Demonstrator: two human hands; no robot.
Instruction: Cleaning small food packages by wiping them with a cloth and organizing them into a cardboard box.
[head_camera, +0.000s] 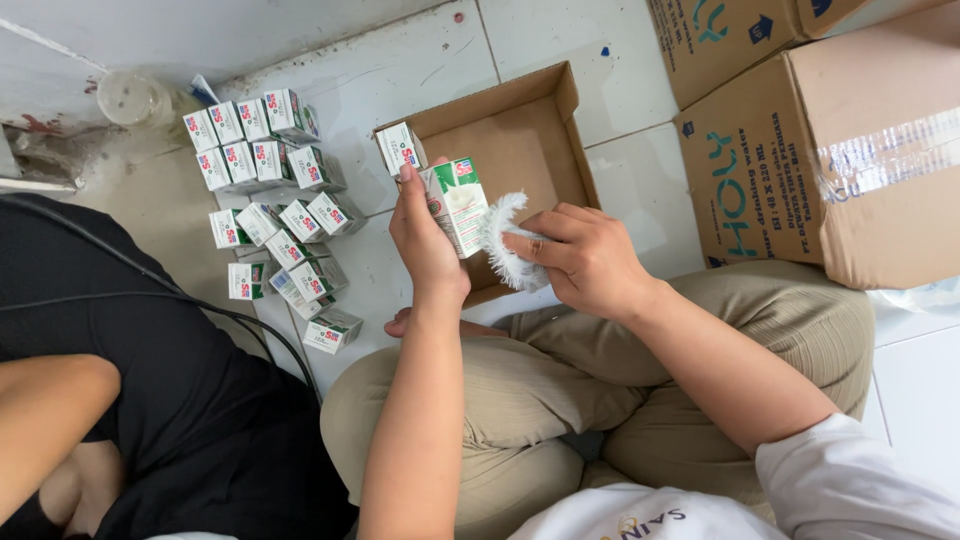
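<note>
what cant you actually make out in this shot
- Head view: the back of the small carton, hidden by the left hand gripping it.
- Head view: how the white cloth is gripped; the right hand covers that part of it.
- Head view: inside the open cardboard box, the near floor is hidden behind both hands.
- Head view: the big taped box is cut off by the right edge.

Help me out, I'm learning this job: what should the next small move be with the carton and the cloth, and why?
Probably draw the white fluffy cloth across the small carton. The left hand holds the carton upright over the open cardboard box, and the right hand presses the cloth against its side, so a wipe looks underway.
</note>
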